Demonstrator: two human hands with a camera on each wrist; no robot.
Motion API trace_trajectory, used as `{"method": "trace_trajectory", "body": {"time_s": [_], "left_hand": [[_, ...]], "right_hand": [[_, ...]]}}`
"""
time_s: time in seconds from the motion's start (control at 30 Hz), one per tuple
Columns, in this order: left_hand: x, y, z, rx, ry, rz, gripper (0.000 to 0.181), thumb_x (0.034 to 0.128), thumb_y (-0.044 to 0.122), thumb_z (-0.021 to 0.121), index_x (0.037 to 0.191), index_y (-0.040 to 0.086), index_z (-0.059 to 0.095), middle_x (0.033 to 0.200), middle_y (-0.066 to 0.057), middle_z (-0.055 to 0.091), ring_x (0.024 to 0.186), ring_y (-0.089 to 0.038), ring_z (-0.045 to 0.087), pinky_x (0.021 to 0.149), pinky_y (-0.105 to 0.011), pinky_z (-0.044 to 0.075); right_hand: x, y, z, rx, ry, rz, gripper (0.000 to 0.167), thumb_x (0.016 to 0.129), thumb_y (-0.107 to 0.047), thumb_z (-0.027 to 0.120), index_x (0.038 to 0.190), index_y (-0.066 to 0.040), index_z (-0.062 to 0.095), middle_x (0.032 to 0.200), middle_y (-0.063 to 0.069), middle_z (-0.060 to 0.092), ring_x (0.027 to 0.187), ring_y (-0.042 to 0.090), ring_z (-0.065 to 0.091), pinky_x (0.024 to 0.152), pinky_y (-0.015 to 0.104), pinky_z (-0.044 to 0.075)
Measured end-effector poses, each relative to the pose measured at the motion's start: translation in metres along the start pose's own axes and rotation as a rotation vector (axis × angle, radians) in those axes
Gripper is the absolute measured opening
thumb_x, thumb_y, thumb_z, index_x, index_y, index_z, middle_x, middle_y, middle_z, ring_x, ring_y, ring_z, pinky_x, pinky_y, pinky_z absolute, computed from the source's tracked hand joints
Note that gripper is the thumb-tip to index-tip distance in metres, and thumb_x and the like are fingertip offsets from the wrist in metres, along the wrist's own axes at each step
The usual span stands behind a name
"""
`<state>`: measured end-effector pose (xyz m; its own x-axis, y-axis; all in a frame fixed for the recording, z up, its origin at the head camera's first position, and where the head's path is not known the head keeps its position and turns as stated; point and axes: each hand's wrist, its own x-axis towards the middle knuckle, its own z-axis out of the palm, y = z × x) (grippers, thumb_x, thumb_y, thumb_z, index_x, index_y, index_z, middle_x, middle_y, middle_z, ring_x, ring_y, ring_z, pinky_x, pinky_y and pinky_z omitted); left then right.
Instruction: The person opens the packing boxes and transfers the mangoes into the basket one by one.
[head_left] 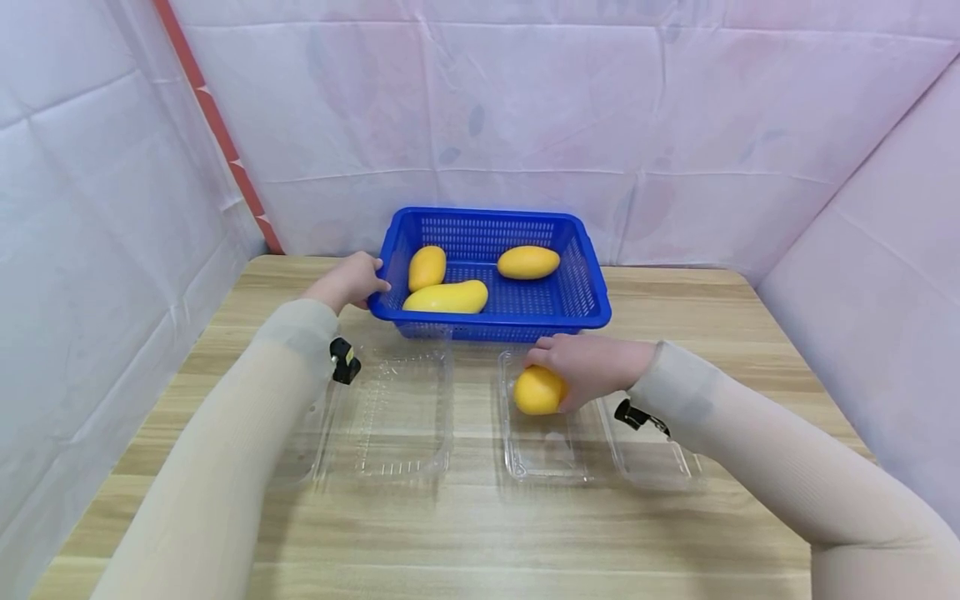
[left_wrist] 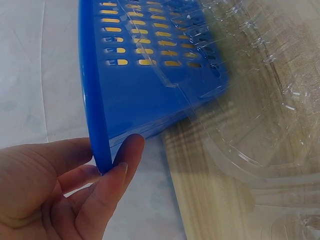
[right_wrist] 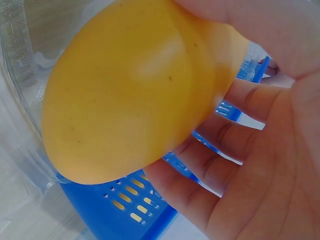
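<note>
A yellow mango [head_left: 538,392] [right_wrist: 135,95] is in my right hand [head_left: 600,365], whose fingers and thumb curl round it. It is over one half of the clear plastic box [head_left: 543,467] on the right; whether it touches the bottom is hidden. With thumb and fingers, my left hand [head_left: 351,279] [left_wrist: 65,185] pinches the left rim of the blue basket [head_left: 517,320] [left_wrist: 145,95]. Inside the basket lie a small upright-lying mango [head_left: 427,268], a longer curved mango [head_left: 446,297] and another mango [head_left: 528,262] towards the right.
Another open clear plastic box [head_left: 401,421] lies on the left of the wooden table [head_left: 480,550], partly behind my left forearm. The right box's second half [head_left: 652,467] is partly under my right sleeve. White sheets [head_left: 525,108] stand behind and at both sides.
</note>
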<state>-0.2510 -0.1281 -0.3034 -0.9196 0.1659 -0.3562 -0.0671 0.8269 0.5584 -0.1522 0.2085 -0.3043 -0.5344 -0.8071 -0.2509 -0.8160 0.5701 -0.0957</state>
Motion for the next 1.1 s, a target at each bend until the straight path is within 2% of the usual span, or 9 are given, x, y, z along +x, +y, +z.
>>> {"method": "trace_trajectory", "body": {"time_s": [0.33, 0.57, 0.67, 0.87, 1.1], "left_hand": [[-0.004, 0.004, -0.002, 0.023, -0.014, 0.000, 0.061, 0.0964, 0.012, 0.050, 0.145, -0.006, 0.018, 0.148, -0.023, 0.022, 0.061, -0.016, 0.055, 0.069, -0.033, 0.056], [-0.004, 0.002, -0.004, 0.039, -0.046, 0.006, 0.061, 0.0964, 0.012, 0.050, 0.145, -0.006, 0.018, 0.148, -0.022, 0.023, 0.062, -0.015, 0.057, 0.069, -0.033, 0.056], [-0.003, 0.001, -0.005, 0.034, -0.061, 0.000, 0.062, 0.0965, 0.013, 0.051, 0.145, -0.005, 0.017, 0.149, -0.021, 0.022, 0.066, -0.017, 0.060, 0.069, -0.032, 0.055], [-0.003, -0.001, -0.008, 0.001, -0.100, -0.015, 0.063, 0.0969, 0.015, 0.050, 0.146, -0.004, 0.016, 0.150, -0.020, 0.019, 0.089, -0.027, 0.064, 0.071, -0.034, 0.055], [-0.007, 0.002, -0.010, 0.010, -0.117, -0.007, 0.063, 0.0972, 0.014, 0.049, 0.146, -0.005, 0.015, 0.151, -0.021, 0.017, 0.088, -0.027, 0.063, 0.072, -0.034, 0.055]], "right_hand": [[-0.002, 0.004, -0.005, 0.035, 0.015, -0.015, 0.056, 0.069, -0.026, 0.080, 0.116, -0.006, 0.057, 0.102, 0.003, 0.057, 0.090, 0.019, 0.053, 0.082, 0.036, 0.048], [-0.005, 0.006, -0.010, 0.054, 0.031, 0.019, 0.058, 0.068, -0.025, 0.081, 0.118, -0.007, 0.057, 0.105, 0.003, 0.056, 0.091, 0.019, 0.054, 0.082, 0.037, 0.048], [-0.006, 0.008, -0.013, 0.049, 0.048, 0.027, 0.059, 0.067, -0.027, 0.082, 0.117, -0.007, 0.057, 0.104, 0.002, 0.056, 0.091, 0.019, 0.054, 0.082, 0.037, 0.048], [-0.007, 0.013, -0.021, 0.030, 0.099, 0.029, 0.061, 0.066, -0.031, 0.083, 0.115, -0.005, 0.058, 0.103, 0.003, 0.057, 0.091, 0.020, 0.055, 0.083, 0.037, 0.049], [-0.009, 0.017, -0.029, 0.037, 0.092, 0.044, 0.060, 0.068, -0.023, 0.081, 0.118, -0.003, 0.056, 0.107, 0.005, 0.057, 0.095, 0.023, 0.055, 0.086, 0.040, 0.048]]}}
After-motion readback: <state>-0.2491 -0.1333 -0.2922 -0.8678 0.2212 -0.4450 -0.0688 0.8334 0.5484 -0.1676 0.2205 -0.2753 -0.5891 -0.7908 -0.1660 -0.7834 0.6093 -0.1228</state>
